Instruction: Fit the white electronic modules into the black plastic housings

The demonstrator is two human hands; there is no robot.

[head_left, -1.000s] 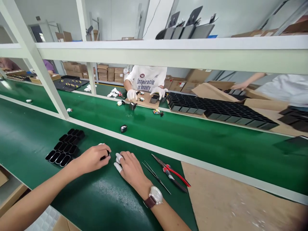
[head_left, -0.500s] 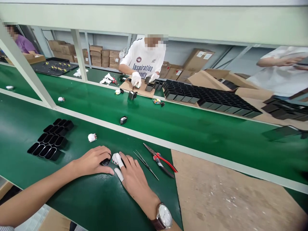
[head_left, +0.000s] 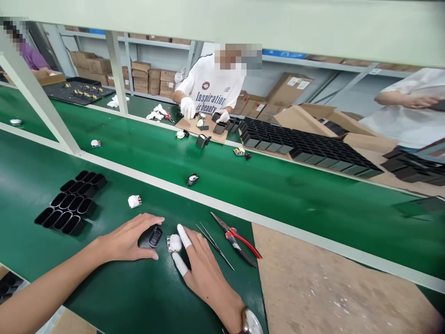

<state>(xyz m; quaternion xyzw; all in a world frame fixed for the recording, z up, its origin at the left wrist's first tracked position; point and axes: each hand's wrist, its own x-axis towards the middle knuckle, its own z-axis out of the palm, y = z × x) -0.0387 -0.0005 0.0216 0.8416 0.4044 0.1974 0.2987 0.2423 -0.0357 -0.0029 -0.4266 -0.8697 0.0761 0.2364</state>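
Note:
My left hand (head_left: 130, 237) lies on the green bench with thumb and fingers spread around a small black oval case (head_left: 155, 237); the case rests on the bench between them. Just right of it sits a small circuit board with a white, padded-looking top (head_left: 174, 243). My right hand (head_left: 206, 266) is open beside this board, thumb and forefinger in white finger covers on either side of it. Whether they touch it I cannot tell. A second white-topped board (head_left: 134, 201) lies farther back. Tweezers (head_left: 216, 247) and red-and-black-handled pliers (head_left: 236, 239) lie right of my right hand.
Rows of black oval cases (head_left: 67, 202) stand on the left. Beyond a pale rail (head_left: 156, 183) runs a green conveyor (head_left: 295, 185) carrying several parts. Cardboard (head_left: 340, 287) covers the bench at right. Across the belt a co-worker (head_left: 215, 93) handles parts near stacked black boxes (head_left: 306, 144).
My left fingers have opened from the black case, and my right fingers have spread around the board, now more plainly visible. Parts on the belt have shifted right.

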